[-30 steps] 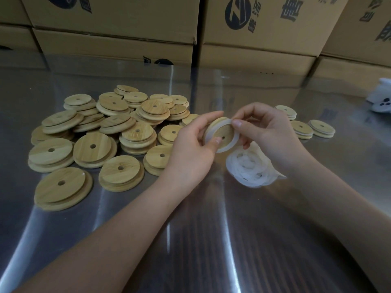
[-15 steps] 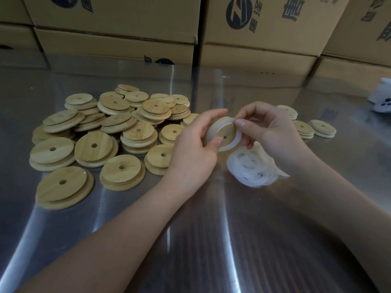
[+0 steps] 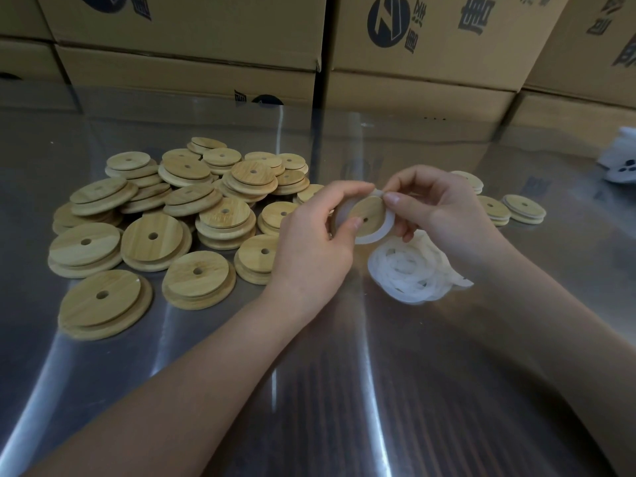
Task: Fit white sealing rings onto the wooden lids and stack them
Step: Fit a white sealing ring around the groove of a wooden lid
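My left hand (image 3: 316, 242) grips a round wooden lid (image 3: 370, 211) with a centre hole, thumb on its face and fingers over its top edge. A white sealing ring (image 3: 380, 234) lies around the lid's rim. My right hand (image 3: 437, 211) pinches the ring at the lid's upper right edge. Just below the hands, a heap of loose white rings (image 3: 409, 273) lies on the metal table (image 3: 309, 390). A large pile of bare wooden lids (image 3: 165, 215) covers the table to the left. A few ringed lids (image 3: 523, 208) lie to the right, partly hidden behind my right hand.
Stacked cardboard boxes (image 3: 430, 46) line the far edge of the table. A white object (image 3: 619, 160) sits at the far right edge. The shiny tabletop shows reflections of the boxes.
The ring has been worked further round the lid's rim, and my right thumb has shifted up to the lid's top edge. Both hands stay in about the same place.
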Available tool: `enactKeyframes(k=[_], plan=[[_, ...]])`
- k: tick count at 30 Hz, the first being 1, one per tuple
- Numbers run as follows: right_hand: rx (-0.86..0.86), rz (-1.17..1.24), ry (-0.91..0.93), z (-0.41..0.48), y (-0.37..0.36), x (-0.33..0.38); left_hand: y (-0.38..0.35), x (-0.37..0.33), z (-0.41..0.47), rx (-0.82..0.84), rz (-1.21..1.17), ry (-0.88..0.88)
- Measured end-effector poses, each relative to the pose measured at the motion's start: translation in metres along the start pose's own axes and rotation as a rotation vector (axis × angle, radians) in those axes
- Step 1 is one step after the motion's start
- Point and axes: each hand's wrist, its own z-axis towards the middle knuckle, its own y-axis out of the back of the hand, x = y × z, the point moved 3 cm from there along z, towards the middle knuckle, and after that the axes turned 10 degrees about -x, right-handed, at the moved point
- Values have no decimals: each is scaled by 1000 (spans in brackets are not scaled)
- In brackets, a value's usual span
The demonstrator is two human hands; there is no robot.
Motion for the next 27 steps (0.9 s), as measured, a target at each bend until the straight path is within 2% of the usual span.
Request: enactKeyframes(k=[8, 17, 23, 27], plan=[[-8, -3, -2, 0, 1, 0, 2, 2, 1, -54, -14, 73], [-30, 13, -11, -3, -1, 0, 4, 4, 6, -106, -132, 184], [-26, -1, -4, -6, -7, -2, 3, 6, 7, -41, -89, 215], [-16, -12, 32, -7, -8, -1, 2, 3, 4, -2, -10, 145]])
